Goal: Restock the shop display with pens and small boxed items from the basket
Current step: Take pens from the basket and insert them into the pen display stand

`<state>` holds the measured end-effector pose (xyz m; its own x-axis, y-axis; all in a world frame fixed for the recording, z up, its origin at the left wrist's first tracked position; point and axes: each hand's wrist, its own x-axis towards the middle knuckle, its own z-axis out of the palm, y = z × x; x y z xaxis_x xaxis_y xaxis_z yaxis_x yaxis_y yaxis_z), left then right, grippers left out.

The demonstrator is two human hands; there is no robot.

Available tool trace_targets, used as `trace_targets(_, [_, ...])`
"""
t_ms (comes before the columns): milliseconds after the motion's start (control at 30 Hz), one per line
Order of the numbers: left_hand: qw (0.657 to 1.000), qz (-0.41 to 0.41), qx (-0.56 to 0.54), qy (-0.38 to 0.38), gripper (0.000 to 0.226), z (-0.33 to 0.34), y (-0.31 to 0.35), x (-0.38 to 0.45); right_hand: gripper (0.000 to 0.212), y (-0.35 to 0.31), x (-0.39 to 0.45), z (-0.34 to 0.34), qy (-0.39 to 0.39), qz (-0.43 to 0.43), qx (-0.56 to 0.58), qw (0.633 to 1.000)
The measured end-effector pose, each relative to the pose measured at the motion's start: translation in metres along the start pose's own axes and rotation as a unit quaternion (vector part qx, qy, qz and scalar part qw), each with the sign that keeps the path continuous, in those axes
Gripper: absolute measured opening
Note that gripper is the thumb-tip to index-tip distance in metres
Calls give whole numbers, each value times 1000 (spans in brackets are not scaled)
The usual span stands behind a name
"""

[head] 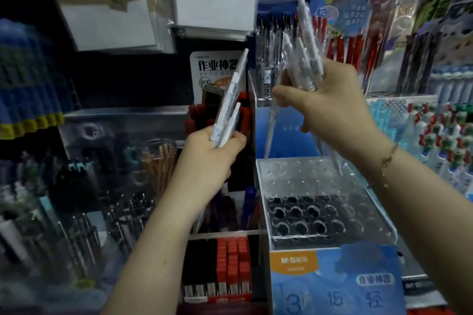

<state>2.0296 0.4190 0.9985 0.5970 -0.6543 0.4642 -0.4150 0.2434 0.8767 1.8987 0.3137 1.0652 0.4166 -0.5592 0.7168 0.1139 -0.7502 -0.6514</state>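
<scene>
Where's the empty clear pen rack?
Head view, lower right of centre: the clear pen rack sits below the right hand, atop the blue display box.

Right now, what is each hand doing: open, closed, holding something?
Left hand: grips a couple of white pens in clear plastic sleeves.
Right hand: grips a larger bundle of white sleeved pens.

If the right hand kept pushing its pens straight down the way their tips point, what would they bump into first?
Probably the clear holed pen rack just below the right hand; the white pens point down toward its empty holes. Depth is hard to judge.
</scene>
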Motion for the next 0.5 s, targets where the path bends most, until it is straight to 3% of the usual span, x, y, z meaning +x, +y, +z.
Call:
trace_targets(233, [998,48,15,-22,5,18,6,20,12,-2,0,-5,-23,-9,-16,1000])
trace_targets(500, [995,54,15,-82,13,24,3,21,10,1,-3,-11,-28,2,-15,999])
